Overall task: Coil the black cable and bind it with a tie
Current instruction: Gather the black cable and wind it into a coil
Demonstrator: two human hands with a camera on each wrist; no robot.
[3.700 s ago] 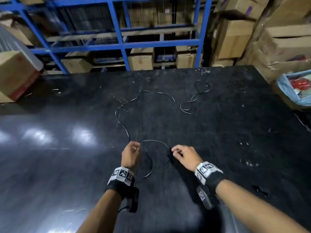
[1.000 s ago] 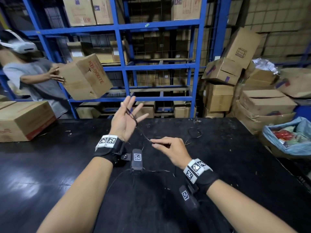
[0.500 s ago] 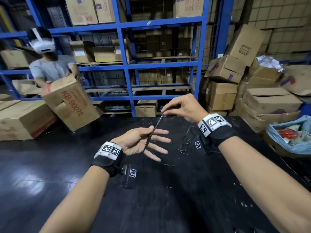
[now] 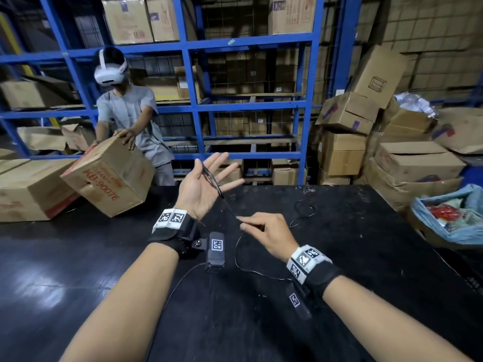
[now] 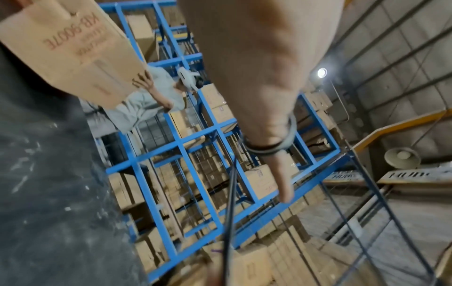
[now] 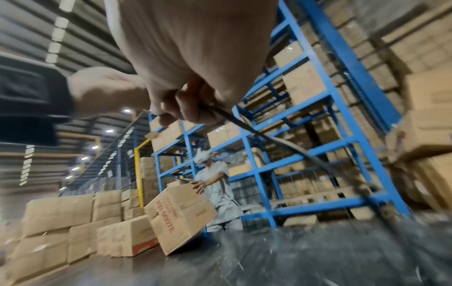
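Note:
My left hand [image 4: 206, 182] is raised over the black table [image 4: 366, 257], palm towards me and fingers spread straight. The thin black cable [image 4: 212, 177] crosses its palm. In the left wrist view several turns of cable [image 5: 269, 150] sit wound round a finger [image 5: 281, 178]. My right hand [image 4: 262, 232] is lower and to the right, pinching the cable between thumb and forefinger; its fingertips [image 6: 186, 110] grip the cable [image 6: 271, 140]. From there a slack loop [image 4: 236, 254] hangs to the table. The cable's loose end [image 4: 303, 207] lies further back. No tie is visible.
A person in a headset [image 4: 125, 111] handles a tilted cardboard box [image 4: 109, 181] at the table's far left edge, beside another box [image 4: 23, 189]. Blue shelving [image 4: 251, 107] stands behind. Stacked boxes [image 4: 418, 163] and a blue bag [image 4: 449, 218] crowd the right side.
My right hand has dropped from above the left hand to below and right of it, drawing the cable along. My left hand has lifted and turned palm up. The other person's box has shifted right.

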